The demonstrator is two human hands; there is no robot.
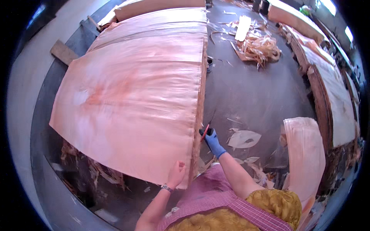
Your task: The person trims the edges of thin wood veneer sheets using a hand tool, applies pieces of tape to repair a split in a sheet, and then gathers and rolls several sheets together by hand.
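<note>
A tall stack of pale pinkish wood veneer sheets fills the left and middle, its right side showing layered edges. My left hand, bare, is over the stack's near right corner; its fingers are loosely bent and apart, with nothing seen in them. My right hand, in a blue glove with dark fingertips, is closed beside the stack's right edge. It grips a red-handled tool with a thin dark blade pointing away from me. Whether this is a knife or scissors I cannot tell.
Shredded veneer strips lie heaped on the dark floor at the far right. A pale torn scrap lies right of my glove. Bent veneer sheets stand nearer me, and another veneer stack runs along the right.
</note>
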